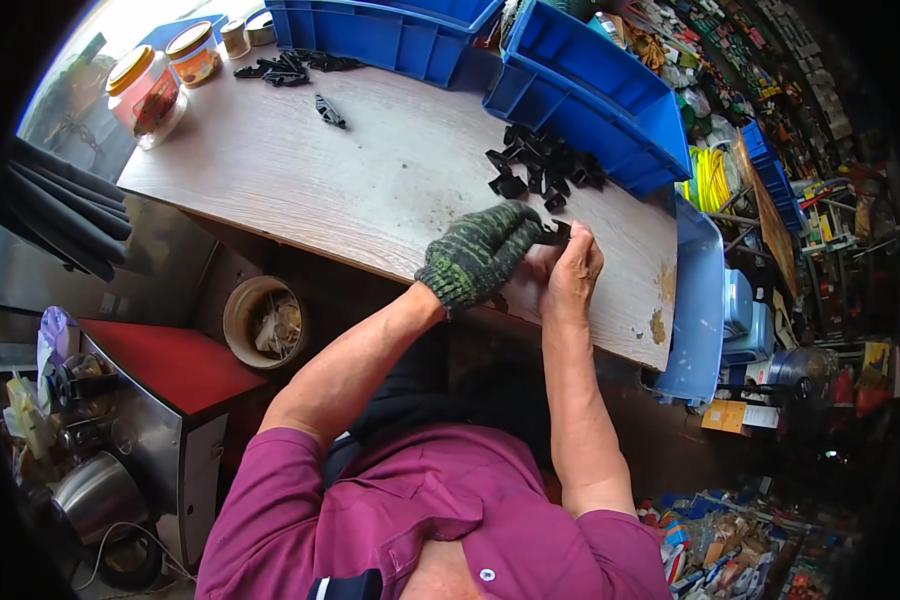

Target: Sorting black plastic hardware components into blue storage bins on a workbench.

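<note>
My left hand (482,252), in a dark green and black knit glove, is closed over the near edge of the table. My bare right hand (572,272) meets it, thumb and fingers pinched together. Between them they grip a small black plastic part (556,233), mostly covered by the fingers. Just beyond my hands lies a loose heap of similar black parts (542,163). Farther left, one black piece (329,112) lies by itself, and a group of longer black pieces (282,68) is at the far edge.
Blue plastic crates (590,110) line the far side of the pale wooden table (260,145). Jars (146,98) stand at the far left. Below are a bucket (238,325) with scraps and a red-topped cabinet (170,365). A light blue bin (698,310) stands at the right edge.
</note>
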Tool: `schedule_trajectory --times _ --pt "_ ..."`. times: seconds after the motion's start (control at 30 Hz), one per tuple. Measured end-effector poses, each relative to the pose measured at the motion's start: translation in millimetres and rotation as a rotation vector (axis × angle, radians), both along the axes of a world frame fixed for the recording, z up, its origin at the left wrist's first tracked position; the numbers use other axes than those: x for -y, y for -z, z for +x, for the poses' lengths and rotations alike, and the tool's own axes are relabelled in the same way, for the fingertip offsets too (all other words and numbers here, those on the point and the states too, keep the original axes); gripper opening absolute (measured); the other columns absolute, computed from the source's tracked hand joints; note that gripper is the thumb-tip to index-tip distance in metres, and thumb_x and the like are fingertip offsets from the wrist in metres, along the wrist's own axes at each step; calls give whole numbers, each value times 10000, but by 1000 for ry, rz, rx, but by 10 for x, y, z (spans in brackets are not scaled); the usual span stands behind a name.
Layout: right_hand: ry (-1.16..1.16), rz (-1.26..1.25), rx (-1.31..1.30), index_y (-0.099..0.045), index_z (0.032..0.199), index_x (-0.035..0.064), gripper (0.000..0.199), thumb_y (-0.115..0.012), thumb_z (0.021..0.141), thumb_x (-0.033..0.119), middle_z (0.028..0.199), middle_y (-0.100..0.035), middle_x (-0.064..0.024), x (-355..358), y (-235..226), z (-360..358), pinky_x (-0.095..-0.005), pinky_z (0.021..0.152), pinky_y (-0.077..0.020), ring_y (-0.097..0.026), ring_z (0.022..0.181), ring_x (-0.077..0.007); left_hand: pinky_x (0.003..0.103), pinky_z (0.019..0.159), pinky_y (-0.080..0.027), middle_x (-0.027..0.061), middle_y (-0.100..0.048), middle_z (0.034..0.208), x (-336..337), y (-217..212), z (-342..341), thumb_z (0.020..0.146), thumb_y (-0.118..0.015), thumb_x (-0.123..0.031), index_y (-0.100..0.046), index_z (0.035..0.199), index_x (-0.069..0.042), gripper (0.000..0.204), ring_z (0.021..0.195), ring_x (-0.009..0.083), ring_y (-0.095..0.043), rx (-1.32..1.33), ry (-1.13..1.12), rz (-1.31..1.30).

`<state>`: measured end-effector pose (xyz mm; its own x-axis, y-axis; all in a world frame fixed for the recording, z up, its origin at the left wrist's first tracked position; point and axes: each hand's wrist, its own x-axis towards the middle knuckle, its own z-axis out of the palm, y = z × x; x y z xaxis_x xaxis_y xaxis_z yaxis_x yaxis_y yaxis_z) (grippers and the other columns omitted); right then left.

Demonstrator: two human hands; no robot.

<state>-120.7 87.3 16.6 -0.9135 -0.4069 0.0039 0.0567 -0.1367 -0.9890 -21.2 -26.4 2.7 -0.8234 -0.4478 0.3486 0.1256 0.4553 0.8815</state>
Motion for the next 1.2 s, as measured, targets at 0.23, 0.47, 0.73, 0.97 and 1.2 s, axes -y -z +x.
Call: schedule_trajectory --times 0.23,0.47,0.73,0.97,1.2 --pt "57 74 -248 -485 728 100 292 -485 988 234 616 -410 42 -11 85 -43 -245 488 -358 -405 552 -57 416 899 -512 196 -674 1145 -186 -142 -147 990 -549 -179 -596 1266 -45 311 1071 360 -653 65 -96 160" --pt "5 88 -333 -449 704 94 302 -508 981 201 637 -388 62 -113 96 -112 -261 502 -336 -362 577 -48 469 862 -504 219 -633 1179 -413 -40 -265 990 -545 -211 -565 1239 -32 307 1025 399 -644 -15 -101 168" --pt "91 -29 208 -472 726 112 303 -502 965 296 484 -372 -18 -105 -118 -110 -445 475 -563 -415 379 -176 382 856 -524 199 -686 1088 -286 15 9 963 -622 -144 -606 1217 -12 287 1000 297 -684 -143 -210 140" --pt "709 11 124 -479 1147 56 420 -619 926 384 484 -306 -29 -705 -395 -1001 -573 639 -608 -440 429 -200 432 834 -541 192 -685 1044 164 -9 192 886 -670 -157 -637 1163 -64 294 941 353 -680 -97 -355 14" --pt "228 260 204 -587 975 4 411 -780 833 338 508 -361 11 -360 -169 -750 -407 458 -571 -403 353 -127 389 805 -547 161 -714 1029 217 -95 183 918 -667 -170 -635 1190 -64 294 926 297 -699 39 -318 11"
